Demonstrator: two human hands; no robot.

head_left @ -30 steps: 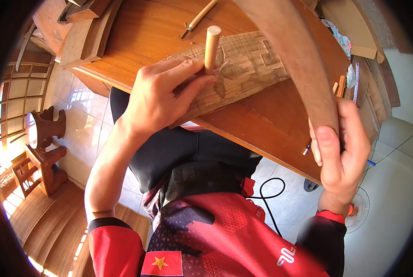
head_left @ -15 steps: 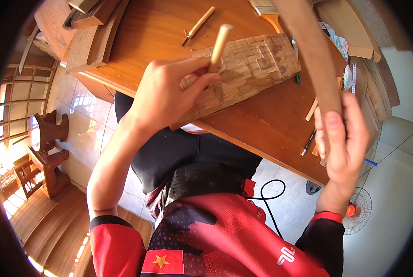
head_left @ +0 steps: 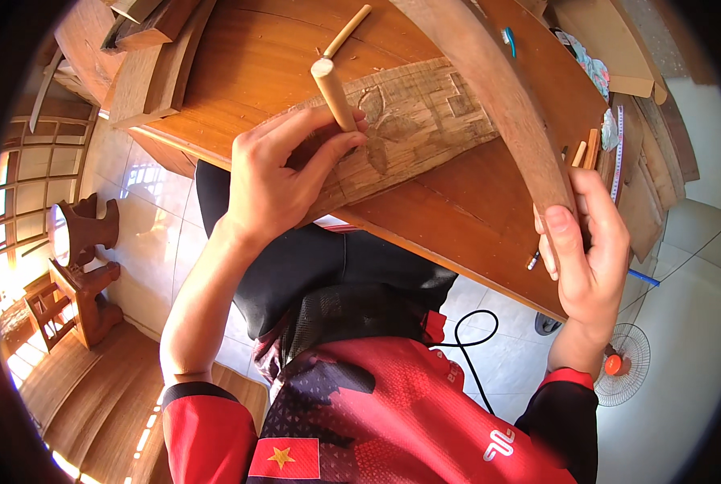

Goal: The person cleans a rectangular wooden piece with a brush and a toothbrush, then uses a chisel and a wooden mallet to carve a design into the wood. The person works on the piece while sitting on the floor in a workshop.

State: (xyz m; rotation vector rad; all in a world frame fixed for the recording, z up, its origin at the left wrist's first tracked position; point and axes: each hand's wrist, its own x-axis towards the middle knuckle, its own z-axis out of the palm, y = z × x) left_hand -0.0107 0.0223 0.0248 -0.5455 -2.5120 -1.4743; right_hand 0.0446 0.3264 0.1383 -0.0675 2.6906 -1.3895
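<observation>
My left hand (head_left: 284, 165) is closed round the wooden handle of a carving chisel (head_left: 334, 95), held upright over the left part of a carved wooden board (head_left: 409, 121). Its blade is hidden by my fingers. Leaf-like shapes and a squared outline are cut into the board, which lies on the table and juts past its near edge. My right hand (head_left: 582, 250) grips the near end of a long brown piece of wood (head_left: 510, 97). That wood reaches up and to the left, over the board's right end.
On the table (head_left: 457, 218) lies another wooden-handled carving tool (head_left: 348, 31), beyond the board. Wood blocks (head_left: 155, 73) stand at the far left. A toothbrush (head_left: 509, 40), a tape measure (head_left: 618, 153) and a cardboard box (head_left: 618, 48) are at the right. A fan (head_left: 623, 365) stands lower right.
The long piece of wood has swung left, from the board's far right corner to over its right end. My left hand and the chisel have moved left, and the handle now leans left.
</observation>
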